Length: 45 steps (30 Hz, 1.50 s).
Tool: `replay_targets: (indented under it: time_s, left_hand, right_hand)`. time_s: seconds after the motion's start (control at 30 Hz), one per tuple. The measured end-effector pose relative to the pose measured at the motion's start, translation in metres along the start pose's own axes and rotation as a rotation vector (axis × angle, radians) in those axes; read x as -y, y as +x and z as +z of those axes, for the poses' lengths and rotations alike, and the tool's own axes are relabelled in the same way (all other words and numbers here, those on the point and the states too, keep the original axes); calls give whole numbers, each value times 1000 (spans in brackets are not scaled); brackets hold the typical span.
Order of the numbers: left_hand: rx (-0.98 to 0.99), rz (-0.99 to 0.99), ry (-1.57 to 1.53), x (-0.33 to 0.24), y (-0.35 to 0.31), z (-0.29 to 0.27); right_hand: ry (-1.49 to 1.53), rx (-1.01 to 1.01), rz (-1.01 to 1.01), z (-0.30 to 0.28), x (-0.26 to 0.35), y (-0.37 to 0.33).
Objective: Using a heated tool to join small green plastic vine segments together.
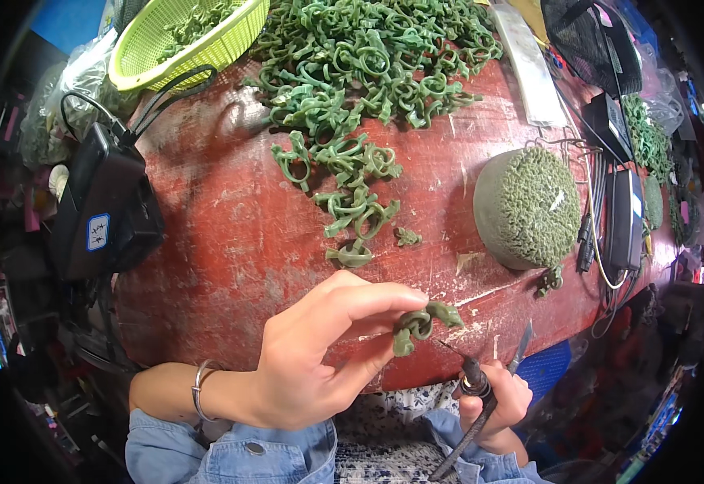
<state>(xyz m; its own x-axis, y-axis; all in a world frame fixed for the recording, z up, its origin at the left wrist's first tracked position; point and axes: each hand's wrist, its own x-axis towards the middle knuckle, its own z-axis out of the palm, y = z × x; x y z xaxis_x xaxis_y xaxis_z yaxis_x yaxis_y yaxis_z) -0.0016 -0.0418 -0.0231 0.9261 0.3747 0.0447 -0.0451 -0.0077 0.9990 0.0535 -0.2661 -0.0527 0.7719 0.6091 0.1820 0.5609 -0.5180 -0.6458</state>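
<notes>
A worn red table [231, 242] is filling most of the view, and a big heap of green wax rings [368, 56] is lying across its far side, spilling toward the near edge. A lime-green basket [206, 40] is sitting at the far left corner, and a grey-green dome [525, 208] studded with small pieces is resting to the right. The left hand [319, 355] is pinching a single green wax piece [418, 324] between thumb and fingertips just above the near edge. The right hand [501, 403] is gripping a dark pen-like tool [474, 383], its thin tip pointing at that piece from just below.
</notes>
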Motion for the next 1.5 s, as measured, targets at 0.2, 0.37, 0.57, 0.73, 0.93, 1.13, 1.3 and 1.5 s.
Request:
replay_targets:
  time_s: [0.2,0.37,0.57,0.73,0.93,1.13,1.3,1.5]
  left_hand:
    - [99,129,236,-4,6,-7]
    - [68,102,235,-7,4,-10]
    - [130,-14,-97,-5,-1,-11]
    - [130,-202,-432,-11,-2,-7]
    - [263,-385,-578,-12,1,-14]
    - [246,-404,-638,-16,3,-13]
    - [280,-407,-552,-22,6,-12]
    - [249,-367,-546,-19,2,-11]
  right_hand:
    - [84,-39,-10,0,-4,0]
    - [515,97,256,-13,17,13]
    - [1293,280,456,-27,18,18]
    - [1125,178,817,-34,19,29]
    - [817,41,638,-26,28,37]
    - [904,-138,429,-28,55,51]
    - [778,-229,242,-38,47,76]
    - [83,-308,196,-61,-21,132]
